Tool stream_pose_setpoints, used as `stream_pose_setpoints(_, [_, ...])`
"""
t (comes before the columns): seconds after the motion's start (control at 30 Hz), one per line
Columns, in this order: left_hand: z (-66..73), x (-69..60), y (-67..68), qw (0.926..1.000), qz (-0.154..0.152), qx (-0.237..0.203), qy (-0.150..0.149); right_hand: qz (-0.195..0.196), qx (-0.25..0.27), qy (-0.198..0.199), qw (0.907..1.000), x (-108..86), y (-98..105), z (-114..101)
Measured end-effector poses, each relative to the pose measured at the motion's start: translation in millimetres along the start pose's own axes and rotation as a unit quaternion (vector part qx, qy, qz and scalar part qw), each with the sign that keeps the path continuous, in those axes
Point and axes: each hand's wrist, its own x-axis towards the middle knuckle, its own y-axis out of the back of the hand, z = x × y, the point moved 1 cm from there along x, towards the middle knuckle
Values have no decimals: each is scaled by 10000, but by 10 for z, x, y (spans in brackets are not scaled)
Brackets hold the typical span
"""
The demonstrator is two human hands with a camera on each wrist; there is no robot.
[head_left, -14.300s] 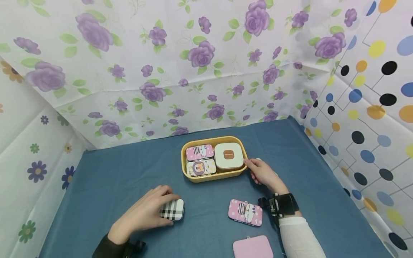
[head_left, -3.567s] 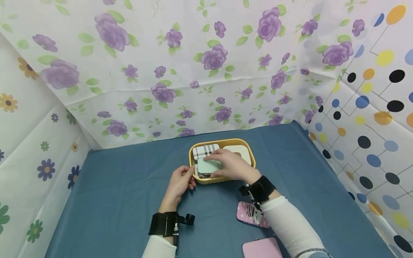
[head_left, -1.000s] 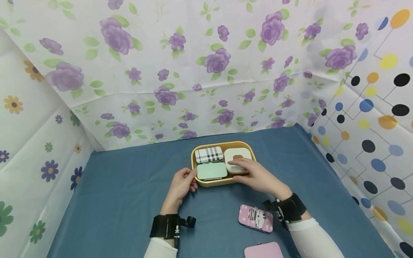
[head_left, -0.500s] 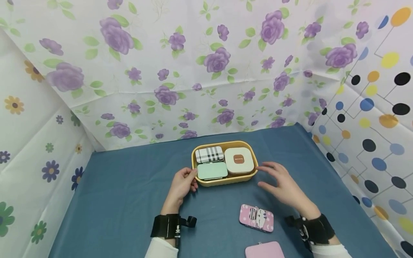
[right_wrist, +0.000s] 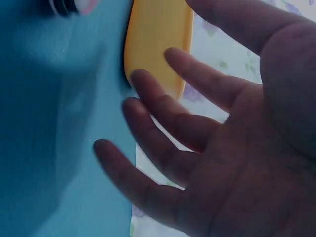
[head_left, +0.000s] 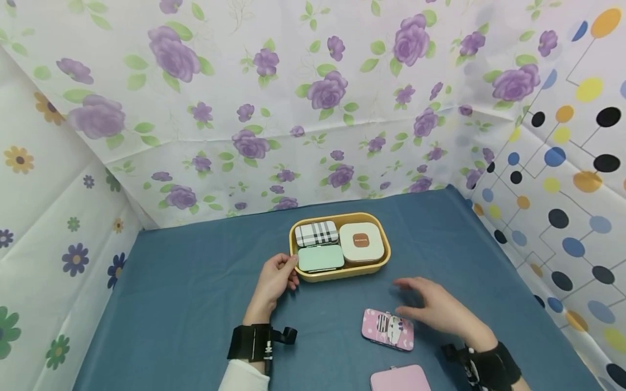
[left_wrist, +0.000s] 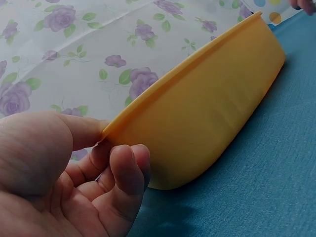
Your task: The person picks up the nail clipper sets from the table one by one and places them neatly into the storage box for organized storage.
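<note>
My left hand (head_left: pixel 271 281) pinches the left rim of a yellow plastic bin (head_left: pixel 337 276) between thumb and fingers; the left wrist view shows this grip on the bin (left_wrist: pixel 212 103) closely. Inside the bin lie a black-and-white plaid tin (head_left: pixel 316 233), a mint green tin (head_left: pixel 321 258) and a cream square box (head_left: pixel 362 242) with a brown label. My right hand (head_left: pixel 440 308), fingers spread and holding nothing, hovers just right of a pink cartoon-cat tin (head_left: pixel 388 329) on the table. In the right wrist view its fingers (right_wrist: pixel 163 106) are apart from the bin.
A plain pink tin (head_left: pixel 400 378) lies at the near edge, partly cut off by the frame. Blue cloth (head_left: pixel 195 304) covers the table. Floral sheeting (head_left: pixel 220 108) hangs behind, and dotted sheeting (head_left: pixel 567 195) stands on the right.
Earlier the left hand held the plaid tin on the table; later the right hand set the mint tin in the bin. Since then it has left the box and moved right and nearer.
</note>
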Motion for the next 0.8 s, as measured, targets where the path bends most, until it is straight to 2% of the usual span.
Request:
stream_pose_setpoints(0.07, [1, -4, 1, 10000, -13, -7, -6, -235, -9, -27, 9997, -9, -41, -32])
stream_pose_setpoints(0.2, [-1, -5, -2, 10000, -17, -2, -47, -612, -153, 203, 9978, -15, -134, -107])
stream_pose_setpoints(0.33, [-5, -2, 1, 10000, 3, -3, -65, -841, -339, 219, 9956, -20, -219, -204])
stream_pose_setpoints(0.63, [17, -19, -10, 10000, 31, 15, -69, -835, -1226, -449, 9879, 25, -384, -405])
stream_pose_setpoints(0.8, [7, -12, -18, 10000, 18, 22, -71, -812, -1452, -559, 9845, 47, -436, -443])
